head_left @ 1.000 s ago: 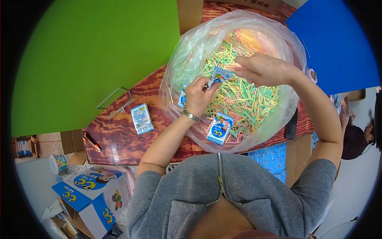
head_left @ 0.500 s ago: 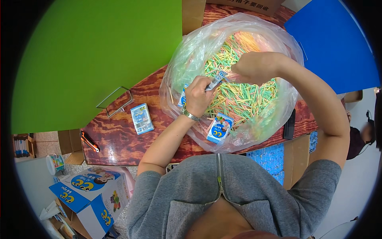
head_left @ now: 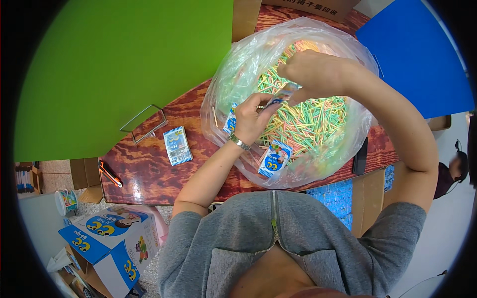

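Observation:
My left hand [head_left: 251, 118] grips a small printed candy packet [head_left: 284, 94], tilted up over the heap of thin pastel candy sticks [head_left: 318, 119]. The sticks, in green, yellow, pink and orange, fill a large clear plastic bag [head_left: 218, 94] on the table. Just beyond the packet, my right hand [head_left: 310, 69] is closed above the heap with its fingers curled under. What it holds, if anything, is hidden. One blue-and-white packet [head_left: 275, 158] lies at the bag's near side, and another packet [head_left: 231, 119] shows partly behind my left wrist.
On the red wood-grain table [head_left: 144, 174] lie a packet [head_left: 177, 145], an orange-and-black box cutter [head_left: 110, 174] and a dark object [head_left: 360, 156]. A green board [head_left: 119, 74] stands left, a blue board [head_left: 417, 54] right. A printed carton [head_left: 107, 238] sits lower left; another person [head_left: 452, 174] is far right.
My right hand has moved up and slightly left, away from the packet's mouth. My left hand has turned the packet and shifted it a little up and right.

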The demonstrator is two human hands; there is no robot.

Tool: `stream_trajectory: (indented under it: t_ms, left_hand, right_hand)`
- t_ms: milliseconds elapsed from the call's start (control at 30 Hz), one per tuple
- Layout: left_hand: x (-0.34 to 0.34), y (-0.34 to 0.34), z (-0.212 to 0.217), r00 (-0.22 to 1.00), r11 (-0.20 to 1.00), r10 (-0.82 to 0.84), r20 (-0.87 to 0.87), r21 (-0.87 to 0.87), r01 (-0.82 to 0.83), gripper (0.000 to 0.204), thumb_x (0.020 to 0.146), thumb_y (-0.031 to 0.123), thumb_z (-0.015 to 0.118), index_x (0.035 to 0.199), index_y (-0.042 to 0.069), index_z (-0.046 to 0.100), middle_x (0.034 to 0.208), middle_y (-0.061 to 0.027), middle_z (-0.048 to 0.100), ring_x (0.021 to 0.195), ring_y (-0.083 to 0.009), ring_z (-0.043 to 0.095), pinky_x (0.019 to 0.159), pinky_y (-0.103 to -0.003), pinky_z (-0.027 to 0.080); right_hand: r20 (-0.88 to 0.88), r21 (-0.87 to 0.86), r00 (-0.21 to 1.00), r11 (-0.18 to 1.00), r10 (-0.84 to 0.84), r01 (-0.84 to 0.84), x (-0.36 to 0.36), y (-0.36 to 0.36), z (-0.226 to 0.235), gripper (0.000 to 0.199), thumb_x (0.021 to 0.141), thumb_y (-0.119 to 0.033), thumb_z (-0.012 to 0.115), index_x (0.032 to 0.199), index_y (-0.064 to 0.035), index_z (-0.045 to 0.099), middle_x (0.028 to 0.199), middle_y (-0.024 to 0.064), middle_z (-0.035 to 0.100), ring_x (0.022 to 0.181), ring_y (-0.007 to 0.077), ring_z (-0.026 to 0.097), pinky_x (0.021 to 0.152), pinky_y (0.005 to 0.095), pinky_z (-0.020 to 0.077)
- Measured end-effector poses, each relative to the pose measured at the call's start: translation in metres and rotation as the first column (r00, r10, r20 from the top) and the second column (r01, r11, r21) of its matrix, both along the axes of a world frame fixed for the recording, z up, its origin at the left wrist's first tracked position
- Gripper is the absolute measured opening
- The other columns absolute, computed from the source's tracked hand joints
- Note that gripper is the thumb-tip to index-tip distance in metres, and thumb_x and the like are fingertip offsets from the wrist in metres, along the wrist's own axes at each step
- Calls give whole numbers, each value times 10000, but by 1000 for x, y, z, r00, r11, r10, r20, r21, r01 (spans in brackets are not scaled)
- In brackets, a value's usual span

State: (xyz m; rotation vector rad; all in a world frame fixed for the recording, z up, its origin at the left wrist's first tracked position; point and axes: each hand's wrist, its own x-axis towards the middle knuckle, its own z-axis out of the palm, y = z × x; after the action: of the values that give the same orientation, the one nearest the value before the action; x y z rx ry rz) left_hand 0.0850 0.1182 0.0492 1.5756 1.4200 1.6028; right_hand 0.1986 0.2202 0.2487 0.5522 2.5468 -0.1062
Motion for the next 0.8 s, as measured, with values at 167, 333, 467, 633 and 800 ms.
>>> stream_trajectory:
  t_ms: [167, 333, 467, 633, 800]
  left_hand:
    - [-3, 7, -11, 863, 952, -239, 445, -68, 299, 304, 863, 145, 733, 1078, -24, 600, 909, -59, 689, 828, -103, 646, 693, -242, 511]
    - [-37, -16, -23, 937, 905, -266, 226, -276, 323, 276, 886, 164, 693, 1093, -7, 628, 928, -58, 690, 832, -119, 651, 728, -278, 513]
    - [-73, -41, -48, 954, 896, -258, 155, -330, 296, 285, 844, 177, 724, 1064, 10, 655, 939, -89, 692, 849, -149, 650, 759, -293, 502]
    - [-81, -55, -70, 979, 859, -194, 66, -471, 202, 337, 795, 201, 763, 1047, 4, 655, 914, -116, 674, 865, -214, 639, 769, -323, 496]
    - [-68, -51, -74, 856, 958, 33, -515, -229, -175, 436, 746, 283, 806, 1035, 8, 631, 960, -152, 651, 915, -328, 596, 813, -409, 469]
  right_hand:
    - [-483, -49, 875, 998, 19, -49, 21, -6, -49, 577, 774, -164, 751, 1282, -47, 501, 1028, 196, 583, 895, 381, 639, 763, 447, 518]
    - [-776, -288, 583, 957, -242, 14, 31, -33, -83, 505, 814, -97, 702, 1277, -72, 504, 1031, 172, 562, 872, 327, 623, 719, 397, 525]
    - [-417, -128, 893, 984, -170, 127, 77, -52, -166, 309, 777, -259, 748, 979, -80, 597, 940, 109, 589, 840, 283, 627, 662, 387, 528]
    - [-405, 22, 894, 975, -192, 220, 87, -97, -215, 367, 721, -333, 776, 874, -57, 588, 887, 95, 589, 901, 284, 620, 687, 397, 535]
    - [-493, 33, 853, 977, -168, 212, 95, -99, -219, 185, 745, -194, 682, 827, -62, 583, 844, 79, 584, 861, 260, 617, 670, 381, 534]
